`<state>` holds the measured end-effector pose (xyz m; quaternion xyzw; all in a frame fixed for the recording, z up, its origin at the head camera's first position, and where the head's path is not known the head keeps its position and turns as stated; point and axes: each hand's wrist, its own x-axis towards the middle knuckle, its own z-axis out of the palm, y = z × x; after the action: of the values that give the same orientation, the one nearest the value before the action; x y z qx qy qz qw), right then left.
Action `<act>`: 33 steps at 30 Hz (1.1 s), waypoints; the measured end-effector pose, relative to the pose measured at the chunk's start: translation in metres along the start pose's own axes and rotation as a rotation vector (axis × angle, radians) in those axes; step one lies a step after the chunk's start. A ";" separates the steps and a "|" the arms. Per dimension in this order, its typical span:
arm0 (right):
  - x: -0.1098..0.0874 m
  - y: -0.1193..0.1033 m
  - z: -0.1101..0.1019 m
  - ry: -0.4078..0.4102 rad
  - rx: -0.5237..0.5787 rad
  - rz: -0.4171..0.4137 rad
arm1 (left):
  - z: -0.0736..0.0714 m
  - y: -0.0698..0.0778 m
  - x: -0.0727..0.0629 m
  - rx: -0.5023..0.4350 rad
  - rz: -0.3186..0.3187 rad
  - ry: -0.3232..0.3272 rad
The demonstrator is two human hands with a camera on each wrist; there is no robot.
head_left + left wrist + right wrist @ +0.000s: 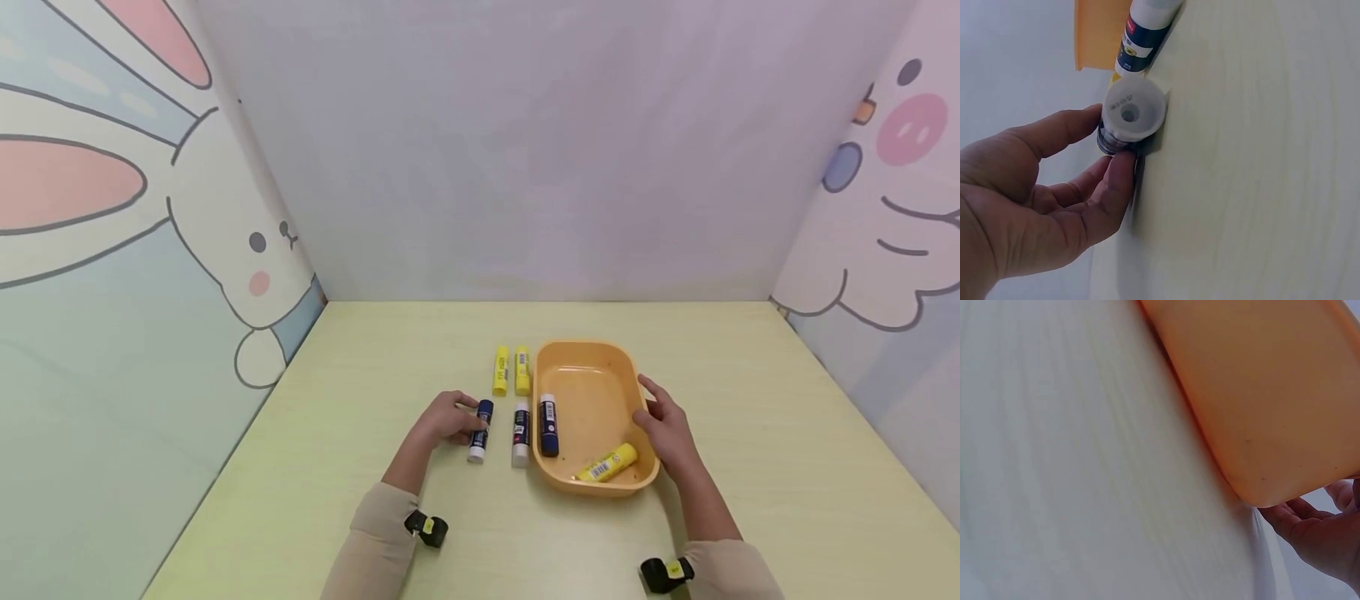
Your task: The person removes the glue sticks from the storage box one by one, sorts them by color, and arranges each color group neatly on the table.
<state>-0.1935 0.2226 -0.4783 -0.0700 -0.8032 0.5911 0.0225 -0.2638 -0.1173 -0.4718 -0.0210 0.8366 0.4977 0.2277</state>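
The glue stick [479,440] at your left fingers [1119,184] is navy and white; the tray [588,404] before you is plain orange. Your sleeves [375,542] are beige, the bench [300,467] pale yellow with faint grain.

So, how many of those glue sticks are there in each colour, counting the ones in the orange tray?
Yellow glue sticks: 3 (2 on the table, 1 in the orange tray)
Dark blue-and-white glue sticks: 3 (1 held by the left hand, 1 on the table, 1 in the tray)
Total: 6

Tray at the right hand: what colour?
The tray is light orange, best seen in the head view.
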 end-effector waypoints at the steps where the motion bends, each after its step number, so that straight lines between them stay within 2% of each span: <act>1: 0.000 0.000 0.000 0.001 0.000 -0.001 | 0.001 0.000 0.000 -0.008 0.005 -0.009; 9: 0.000 0.001 0.000 0.000 0.001 0.003 | 0.006 0.001 0.002 -0.054 0.016 -0.036; 13: 0.000 0.001 0.000 0.005 0.003 0.006 | 0.005 0.000 0.001 -0.036 0.020 -0.034; 19: -0.001 0.001 0.001 0.001 0.006 0.016 | 0.001 -0.001 -0.001 0.021 -0.006 0.011; 22: -0.001 0.001 0.001 0.002 0.007 0.023 | -0.001 -0.002 -0.001 0.025 -0.023 0.016; 33: -0.001 0.001 0.001 -0.006 0.024 0.021 | -0.003 -0.006 0.001 0.044 -0.024 0.028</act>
<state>-0.1921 0.2221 -0.4790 -0.0761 -0.7955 0.6010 0.0147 -0.2639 -0.1223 -0.4757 -0.0329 0.8501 0.4763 0.2223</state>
